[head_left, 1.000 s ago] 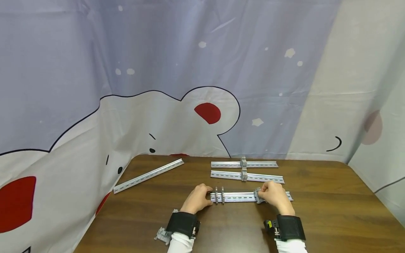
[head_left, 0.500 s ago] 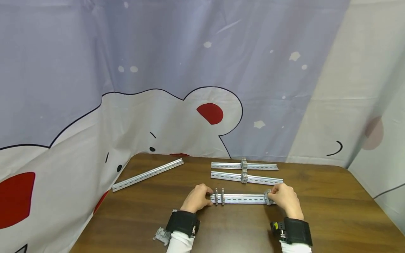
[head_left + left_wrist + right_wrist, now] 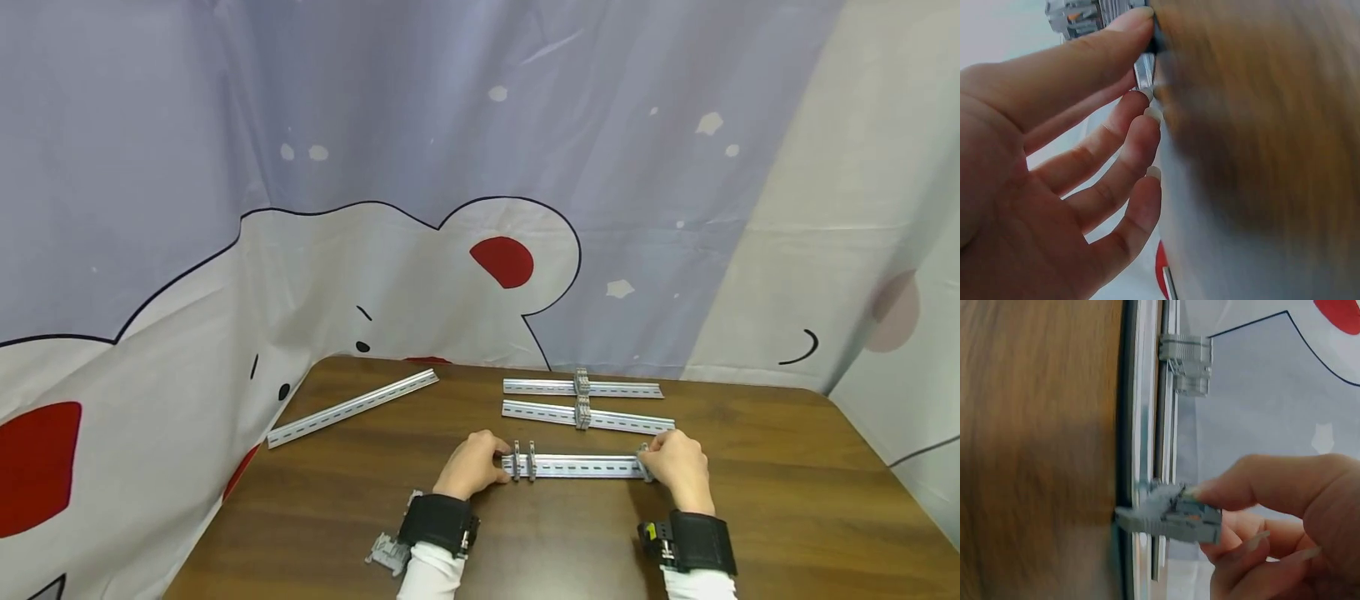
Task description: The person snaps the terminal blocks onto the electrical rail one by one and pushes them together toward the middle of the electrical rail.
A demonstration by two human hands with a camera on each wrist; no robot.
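Observation:
A slotted metal DIN rail (image 3: 581,467) lies crosswise in front of me. My left hand (image 3: 471,467) holds its left end, with the thumb on the near edge and fingertips at the far side. Just right of those fingers, two thin grey terminal blocks (image 3: 532,461) stand on the rail, slightly apart. Near the rail's right end, my right hand (image 3: 681,469) pinches another grey terminal block (image 3: 1175,519) between thumb and fingers. In the right wrist view this block sits across the rail, tilted; whether it is clipped on, I cannot tell. The hand covers the rail's right end.
Behind, two more DIN rails (image 3: 543,412) lie roughly parallel, each carrying a cluster of grey blocks (image 3: 582,412). A bare rail (image 3: 352,408) slants at the back left. Loose grey blocks (image 3: 390,553) lie beside the left wrist, partly covered by it. A printed curtain hangs behind the wooden table (image 3: 555,542).
My right hand has moved right along the rail with its terminal block, which now shows more edge-on. The left hand stays at the rail's left end.

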